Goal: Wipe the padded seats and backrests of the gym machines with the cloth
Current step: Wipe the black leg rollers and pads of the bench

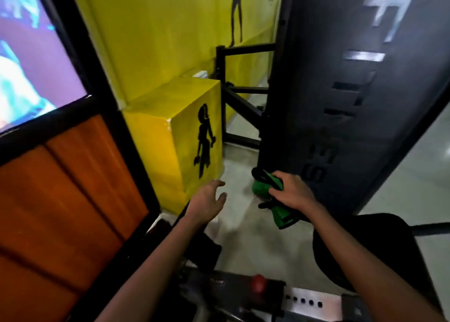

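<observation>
Loosely bunched green cloth [267,195], black-edged.

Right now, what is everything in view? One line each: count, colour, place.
cloth: one, green with black trim, held low at centre-right
machine shroud: one, black, lettered, right
seat pad: one, black, lower right
yellow box: one, black figure on its side, centre
frame: one, black, behind the box
orange panels: two, left
screen: one, lit, upper left
red knob: one, bottom
hands: left hand relaxed, free; right hand grips the cloth
</observation>
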The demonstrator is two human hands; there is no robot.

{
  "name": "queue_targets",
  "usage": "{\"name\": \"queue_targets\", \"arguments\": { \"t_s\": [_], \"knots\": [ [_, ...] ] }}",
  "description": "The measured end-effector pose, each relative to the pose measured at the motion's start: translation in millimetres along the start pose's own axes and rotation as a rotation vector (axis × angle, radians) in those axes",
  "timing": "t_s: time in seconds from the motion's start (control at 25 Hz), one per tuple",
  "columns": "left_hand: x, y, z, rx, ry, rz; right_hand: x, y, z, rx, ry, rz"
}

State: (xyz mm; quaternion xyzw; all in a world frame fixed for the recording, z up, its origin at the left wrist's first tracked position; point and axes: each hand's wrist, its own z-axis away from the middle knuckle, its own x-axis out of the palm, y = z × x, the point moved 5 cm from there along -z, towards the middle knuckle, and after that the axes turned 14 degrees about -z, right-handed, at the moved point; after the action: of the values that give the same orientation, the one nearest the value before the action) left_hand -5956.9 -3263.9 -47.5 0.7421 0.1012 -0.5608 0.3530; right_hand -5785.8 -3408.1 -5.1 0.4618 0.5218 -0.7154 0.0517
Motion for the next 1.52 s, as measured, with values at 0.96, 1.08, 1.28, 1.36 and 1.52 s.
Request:
{"name": "queue_targets", "arguments": {
  "t_s": [0.96, 1.08, 1.28, 1.36, 1.52],
  "knots": [
    [33.2, -313.3, 94.5, 0.113, -0.269, 0.003, 363.1, -67.2, 19.8, 0.297, -0.124, -0.137],
    [67.1, -325.8, 104.0, 0.196, -0.318, -0.061, 388.0, -39.9, 25.1, 0.364, -0.116, -0.076],
    [148.2, -366.2, 130.5, 0.204, -0.474, -0.111, 451.8, -7.1, 25.2, 0.434, -0.063, -0.042],
    [173.7, -379.1, 137.4, 0.222, -0.519, -0.091, 480.4, 0.6, 25.3, 0.445, -0.028, -0.024],
    [210.2, -401.2, 142.1, 0.301, -0.503, -0.019, 531.0, 4.7, 31.9, 0.465, -0.032, 0.051]
  ]
}}
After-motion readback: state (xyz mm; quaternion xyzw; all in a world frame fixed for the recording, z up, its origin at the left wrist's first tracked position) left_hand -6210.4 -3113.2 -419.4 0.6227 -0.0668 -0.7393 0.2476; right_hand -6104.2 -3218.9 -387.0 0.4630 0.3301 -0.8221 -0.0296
